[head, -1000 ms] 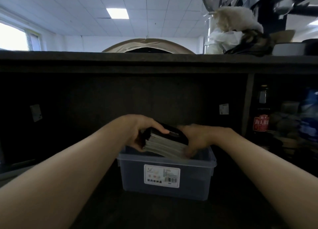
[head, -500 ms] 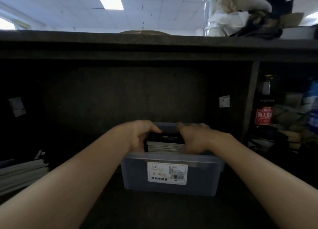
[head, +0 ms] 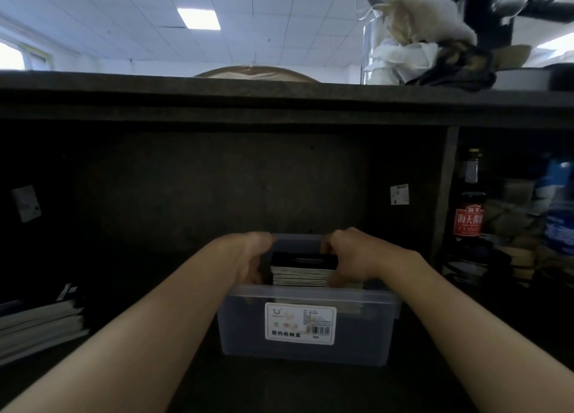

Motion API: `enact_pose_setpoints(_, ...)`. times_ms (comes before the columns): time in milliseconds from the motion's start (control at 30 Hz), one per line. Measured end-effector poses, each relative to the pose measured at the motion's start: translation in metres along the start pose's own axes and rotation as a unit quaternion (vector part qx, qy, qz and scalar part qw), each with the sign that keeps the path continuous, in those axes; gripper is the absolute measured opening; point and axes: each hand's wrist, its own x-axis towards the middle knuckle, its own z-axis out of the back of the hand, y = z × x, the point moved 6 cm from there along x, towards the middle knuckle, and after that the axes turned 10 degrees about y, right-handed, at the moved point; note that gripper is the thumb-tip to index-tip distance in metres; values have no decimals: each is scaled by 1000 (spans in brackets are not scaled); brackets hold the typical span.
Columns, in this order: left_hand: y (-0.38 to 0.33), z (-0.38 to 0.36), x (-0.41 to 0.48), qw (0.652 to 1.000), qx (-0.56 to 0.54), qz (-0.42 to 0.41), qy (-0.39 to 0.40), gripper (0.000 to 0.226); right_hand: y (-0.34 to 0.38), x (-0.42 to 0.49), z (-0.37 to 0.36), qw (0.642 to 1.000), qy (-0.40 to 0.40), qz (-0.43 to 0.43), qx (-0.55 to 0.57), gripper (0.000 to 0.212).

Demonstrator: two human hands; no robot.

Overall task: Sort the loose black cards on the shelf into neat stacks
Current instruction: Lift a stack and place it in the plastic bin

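A stack of black cards (head: 303,271) is gripped at its 2 ends by the left hand (head: 247,259) and the right hand (head: 352,257), fingers curled round it, partly down in the clear plastic box (head: 242,328) on the shelf (head: 279,391). Seating the stack is judged the step in hand; next, an even, level release is called for.

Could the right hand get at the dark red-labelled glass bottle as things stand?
Probably not directly: the right hand grips the black card stack in the translucent plastic bin, and a dark upright divider stands between it and that bottle.
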Motion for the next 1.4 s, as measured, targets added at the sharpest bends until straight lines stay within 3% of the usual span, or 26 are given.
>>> enact_pose_setpoints(167, -2, -1, -1, 1000, -12, 0, 9, 68, 4, -1, 2, 999, -9, 20, 48, 70)
enact_pose_setpoints(467, -5, -15, -6, 988, 94, 11, 120, 81, 4, 1, 8, 996, -70, 45, 27, 53)
enact_pose_setpoints(533, -4, -21, -11, 984, 114, 6, 138, 75, 5, 2, 7, 996, -61, 51, 28, 57)
enact_pose_setpoints(600, -3, -26, -18, 975, 153, -2, 163, 54, 4, 1, 7, 996, -62, 53, 27, 57)
enact_pose_setpoints(667, 1, -25, -25, 947, 288, 22, 137, 41, 3, 2, 6, 996, -68, 51, 29, 52)
enact_pose_setpoints(733, -1, -17, -24, 877, 478, 37, 36, 46, 2, 3, 6, 996, -72, 49, 28, 46)
enact_pose_setpoints(800, -6, -18, -21, 830, 557, 18, -36, 49, 3, 3, 5, 996, -75, 50, 21, 47)
enact_pose_setpoints(1200, -15, -20, -6, 800, 591, -30, -101, 39, 8, -3, 6, 994, -77, 43, -61, 50)
enact_pose_setpoints(1400, -12, -13, -22, 862, 507, -2, -20, 43, 7, -3, 5, 995, -76, 46, -46, 49)
